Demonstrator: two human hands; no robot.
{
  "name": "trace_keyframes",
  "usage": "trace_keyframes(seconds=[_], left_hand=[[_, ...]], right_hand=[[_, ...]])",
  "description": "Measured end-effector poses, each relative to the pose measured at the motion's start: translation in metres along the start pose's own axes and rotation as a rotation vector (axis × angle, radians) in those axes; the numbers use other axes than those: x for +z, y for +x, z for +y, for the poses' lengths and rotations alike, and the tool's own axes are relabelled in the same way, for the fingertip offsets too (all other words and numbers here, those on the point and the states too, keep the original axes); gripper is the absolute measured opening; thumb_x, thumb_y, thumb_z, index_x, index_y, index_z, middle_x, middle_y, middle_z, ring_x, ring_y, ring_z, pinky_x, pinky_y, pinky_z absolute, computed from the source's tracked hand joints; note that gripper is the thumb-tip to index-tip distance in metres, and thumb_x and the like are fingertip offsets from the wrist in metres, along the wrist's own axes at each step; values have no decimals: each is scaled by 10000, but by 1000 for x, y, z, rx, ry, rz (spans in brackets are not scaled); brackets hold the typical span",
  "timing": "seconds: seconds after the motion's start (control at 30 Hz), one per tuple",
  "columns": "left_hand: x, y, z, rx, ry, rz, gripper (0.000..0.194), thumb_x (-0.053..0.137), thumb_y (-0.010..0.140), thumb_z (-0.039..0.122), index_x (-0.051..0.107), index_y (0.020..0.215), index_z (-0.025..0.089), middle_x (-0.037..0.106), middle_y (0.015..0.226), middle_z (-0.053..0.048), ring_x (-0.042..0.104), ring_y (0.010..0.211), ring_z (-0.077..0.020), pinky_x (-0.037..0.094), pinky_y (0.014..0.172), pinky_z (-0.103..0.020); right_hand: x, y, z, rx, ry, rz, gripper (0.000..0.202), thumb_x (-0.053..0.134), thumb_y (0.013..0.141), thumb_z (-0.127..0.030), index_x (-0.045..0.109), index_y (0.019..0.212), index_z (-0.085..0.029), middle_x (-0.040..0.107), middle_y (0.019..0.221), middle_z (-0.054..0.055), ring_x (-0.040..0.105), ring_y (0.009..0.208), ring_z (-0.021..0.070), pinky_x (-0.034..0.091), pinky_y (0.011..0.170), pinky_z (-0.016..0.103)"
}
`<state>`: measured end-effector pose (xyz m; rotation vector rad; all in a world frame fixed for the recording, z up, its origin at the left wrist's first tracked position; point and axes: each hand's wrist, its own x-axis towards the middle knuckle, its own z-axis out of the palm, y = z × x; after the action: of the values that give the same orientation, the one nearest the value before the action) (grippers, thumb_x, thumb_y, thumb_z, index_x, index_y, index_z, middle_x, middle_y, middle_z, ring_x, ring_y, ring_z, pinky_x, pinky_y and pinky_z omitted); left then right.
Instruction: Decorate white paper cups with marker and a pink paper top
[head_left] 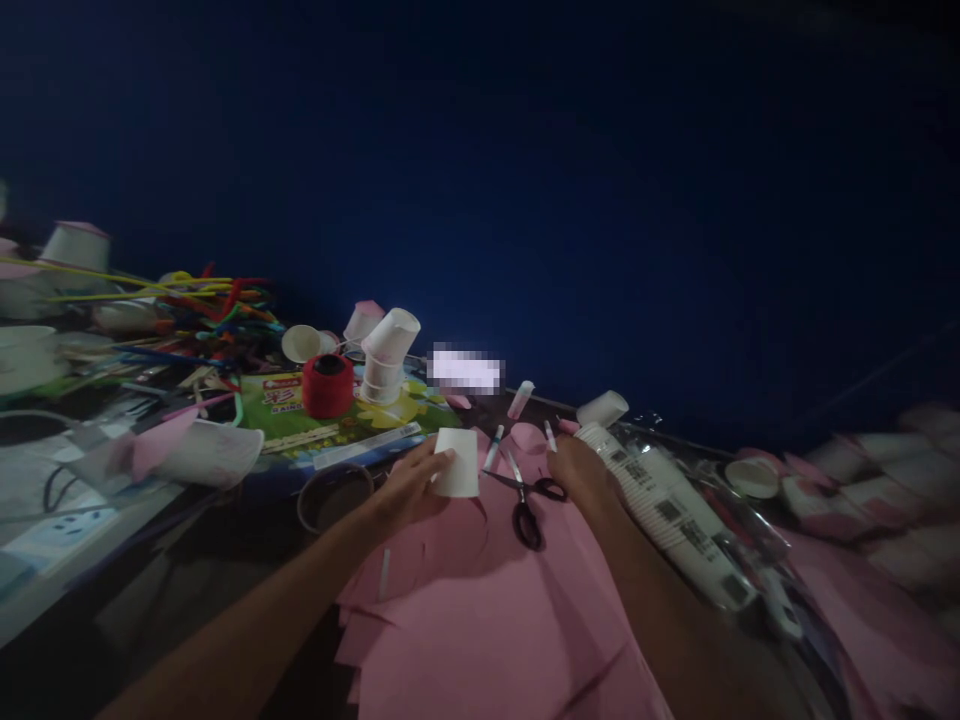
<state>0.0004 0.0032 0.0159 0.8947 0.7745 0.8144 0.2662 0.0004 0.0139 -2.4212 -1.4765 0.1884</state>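
My left hand (416, 482) is closed around a white paper cup (459, 462), held above a stack of pink paper (495, 620). To its right, my right hand (576, 466) has its fingers closed on a slim white marker (550, 436) whose tip points up and away from me. Between the hands lie open scissors (525, 505) with black handles, flat on the pink sheets. Beside the blades rests a second marker (496, 440) with a teal end. A cut pink piece (528, 438) lies just beyond the scissors.
A sleeve of stacked paper cups (675, 510) lies right of my right arm. At left stand a red yarn spool (328, 386), stacked cups (386, 350), and a heap of coloured pipe cleaners (217, 305). A roll of tape (335, 497) sits near my left forearm.
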Motion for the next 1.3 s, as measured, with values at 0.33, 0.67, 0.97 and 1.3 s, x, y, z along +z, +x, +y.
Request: trace_keyframes(seconds=[0.33, 0.67, 0.97, 1.3], left_hand=[[3, -5, -7, 215, 417, -225, 836, 631, 694, 214, 236, 1431, 206, 473, 1280, -126, 529, 1053, -223, 475, 819, -322], [-11, -4, -4, 440, 516, -350, 340, 609, 789, 344, 648, 1096, 205, 511, 1279, -101, 444, 1213, -266, 385, 990, -371], [-3, -3, 6, 671, 534, -19, 246, 559, 835, 383, 662, 903, 170, 615, 1110, -107, 538, 1080, -236, 406, 955, -375], [13, -35, 8, 1253, 1439, -124, 197, 516, 883, 213, 618, 1051, 228, 687, 819, -23, 535, 884, -186, 215, 1071, -431]], right_hand=[[-27, -30, -8, -27, 621, 142, 526, 402, 859, -307, 409, 1375, -205, 675, 876, 44, 575, 591, 155, 456, 550, 273], [-29, -113, -29, -95, 1724, -326, 286, 551, 854, -426, 644, 998, -197, 540, 621, -12, 362, 465, 64, 262, 438, 204], [-18, -128, -28, -269, 1922, -481, 247, 666, 715, -278, 581, 945, -255, 456, 650, -59, 336, 495, 72, 345, 543, 252], [-9, -149, -37, -370, 1562, -416, 238, 589, 843, -443, 594, 975, -245, 524, 594, -25, 409, 529, 102, 298, 492, 226]])
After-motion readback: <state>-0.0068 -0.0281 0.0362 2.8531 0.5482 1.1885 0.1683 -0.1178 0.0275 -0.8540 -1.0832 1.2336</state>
